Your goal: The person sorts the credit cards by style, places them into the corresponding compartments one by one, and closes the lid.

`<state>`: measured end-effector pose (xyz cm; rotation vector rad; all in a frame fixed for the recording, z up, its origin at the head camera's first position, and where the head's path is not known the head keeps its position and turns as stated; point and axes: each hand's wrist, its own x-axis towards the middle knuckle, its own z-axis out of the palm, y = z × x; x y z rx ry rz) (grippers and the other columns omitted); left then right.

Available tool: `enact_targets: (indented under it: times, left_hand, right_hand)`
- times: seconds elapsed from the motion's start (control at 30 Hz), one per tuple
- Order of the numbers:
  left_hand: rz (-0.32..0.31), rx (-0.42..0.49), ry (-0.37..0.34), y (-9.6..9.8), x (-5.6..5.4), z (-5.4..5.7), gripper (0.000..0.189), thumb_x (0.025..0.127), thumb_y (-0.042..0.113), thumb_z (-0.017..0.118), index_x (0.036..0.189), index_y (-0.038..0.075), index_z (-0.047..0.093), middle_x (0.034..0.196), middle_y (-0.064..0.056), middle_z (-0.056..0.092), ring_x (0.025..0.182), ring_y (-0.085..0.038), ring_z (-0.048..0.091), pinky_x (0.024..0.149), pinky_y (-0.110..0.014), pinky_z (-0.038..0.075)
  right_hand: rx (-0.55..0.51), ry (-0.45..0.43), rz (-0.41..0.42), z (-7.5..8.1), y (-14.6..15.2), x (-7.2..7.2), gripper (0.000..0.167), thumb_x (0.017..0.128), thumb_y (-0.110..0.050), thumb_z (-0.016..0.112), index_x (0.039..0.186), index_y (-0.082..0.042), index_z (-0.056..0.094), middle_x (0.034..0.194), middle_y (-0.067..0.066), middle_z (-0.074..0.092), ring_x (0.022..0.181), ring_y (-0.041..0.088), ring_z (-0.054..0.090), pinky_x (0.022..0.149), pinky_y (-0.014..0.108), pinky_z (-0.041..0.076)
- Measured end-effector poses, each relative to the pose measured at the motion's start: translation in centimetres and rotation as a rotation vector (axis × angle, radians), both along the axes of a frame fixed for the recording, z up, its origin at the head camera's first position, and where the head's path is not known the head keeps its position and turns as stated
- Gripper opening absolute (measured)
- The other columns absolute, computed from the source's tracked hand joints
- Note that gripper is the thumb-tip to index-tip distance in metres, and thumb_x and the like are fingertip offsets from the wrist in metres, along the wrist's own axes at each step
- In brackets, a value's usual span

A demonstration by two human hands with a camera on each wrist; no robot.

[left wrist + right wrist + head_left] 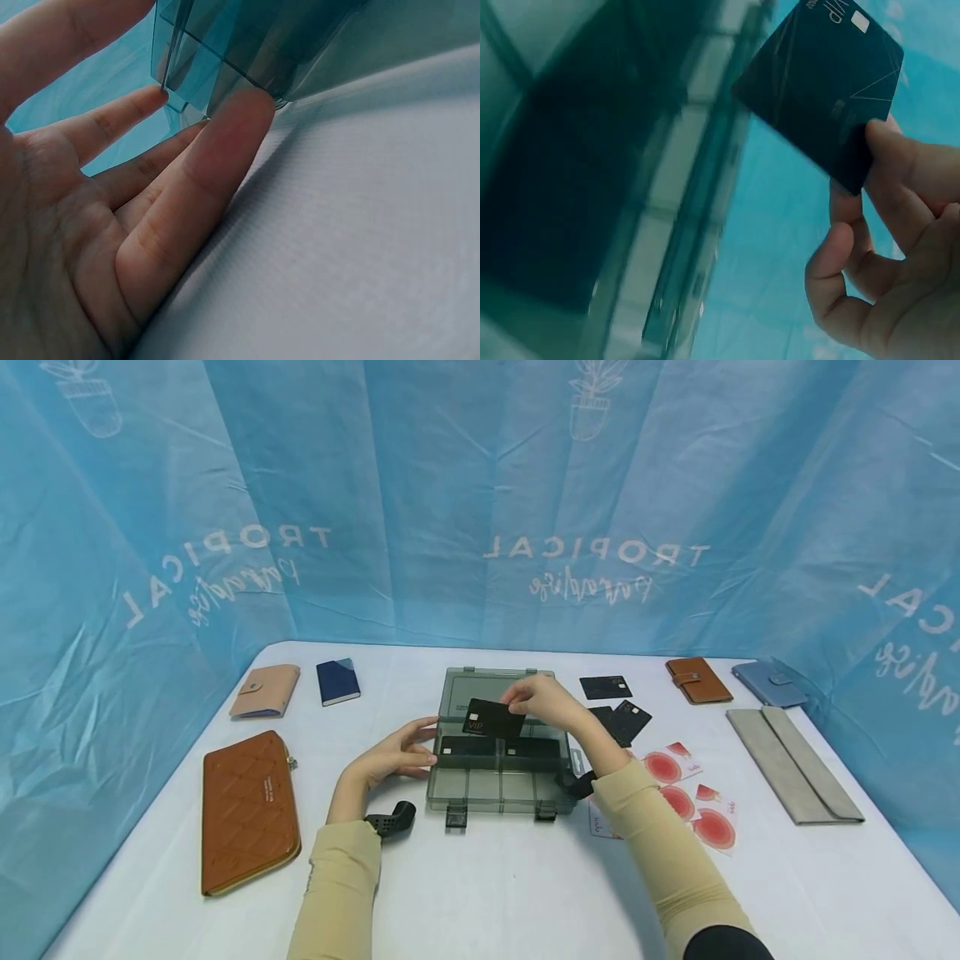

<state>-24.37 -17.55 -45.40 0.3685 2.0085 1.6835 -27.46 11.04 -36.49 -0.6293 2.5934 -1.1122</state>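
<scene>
The right hand (551,700) pinches between thumb and fingers the right end of a black card (491,720); the card is over the middle of a translucent divided box (482,785), long axis running left to right, chip end pointing left, "VIP" readable there. The left hand (392,757), fingers spread and fairly straight, touches the box's left side; on the far curtain (465,485), "TROPICAL Paradise" reads mirrored.

Smooth, translucent plastic box (482,784)
</scene>
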Motion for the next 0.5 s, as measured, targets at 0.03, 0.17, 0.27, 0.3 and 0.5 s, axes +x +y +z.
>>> enact_targets:
  times: [0.03,0.17,0.27,0.3,0.5]
  left_hand:
    - [0.000,0.003,0.000,0.0,0.0,0.0,0.079,0.084,0.009,0.064,0.149,0.014,0.019,0.151,-0.020,0.017,0.102,-0.023,0.056,0.086,-0.041,0.051]
    - [0.004,0.011,-0.005,-0.1,0.0,-0.1,0.079,0.084,0.009,0.065,0.148,0.014,0.019,0.151,-0.020,0.017,0.101,-0.022,0.057,0.085,-0.041,0.051]
    - [0.003,0.011,-0.007,-0.1,0.0,0.0,0.080,0.084,0.011,0.066,0.148,0.014,0.019,0.151,-0.020,0.017,0.104,-0.025,0.055,0.086,-0.041,0.051]
    - [0.002,0.010,-0.008,-0.1,0.0,0.0,0.080,0.084,0.011,0.066,0.148,0.015,0.019,0.151,-0.019,0.017,0.106,-0.026,0.055,0.086,-0.042,0.050]
    - [-0.004,-0.005,-0.004,0.0,-0.1,0.0,0.078,0.085,0.012,0.065,0.149,0.015,0.019,0.151,-0.018,0.018,0.109,-0.029,0.053,0.086,-0.042,0.050]
  right_hand:
    - [0.036,0.008,0.014,-0.1,-0.6,0.0,0.019,0.091,-0.008,0.057,0.107,-0.004,0.066,0.106,0.011,0.065,0.100,0.026,0.059,0.086,0.041,0.049]
    - [0.167,0.041,0.076,-0.4,-2.8,0.2,0.016,0.090,-0.006,0.057,0.102,-0.006,0.068,0.106,0.010,0.065,0.100,0.025,0.059,0.084,0.037,0.050]
    - [0.226,0.057,0.121,-0.8,-3.8,0.3,0.016,0.089,-0.003,0.058,0.101,-0.007,0.068,0.104,0.009,0.066,0.097,0.024,0.061,0.080,0.033,0.051]
    - [0.233,0.052,0.125,-0.9,-4.1,0.3,0.017,0.088,-0.002,0.059,0.101,-0.007,0.068,0.103,0.009,0.066,0.096,0.023,0.061,0.079,0.032,0.052]
    - [0.280,0.039,0.150,-1.2,-4.8,0.4,0.019,0.087,0.001,0.059,0.103,-0.006,0.067,0.101,0.007,0.065,0.095,0.021,0.061,0.079,0.031,0.051]
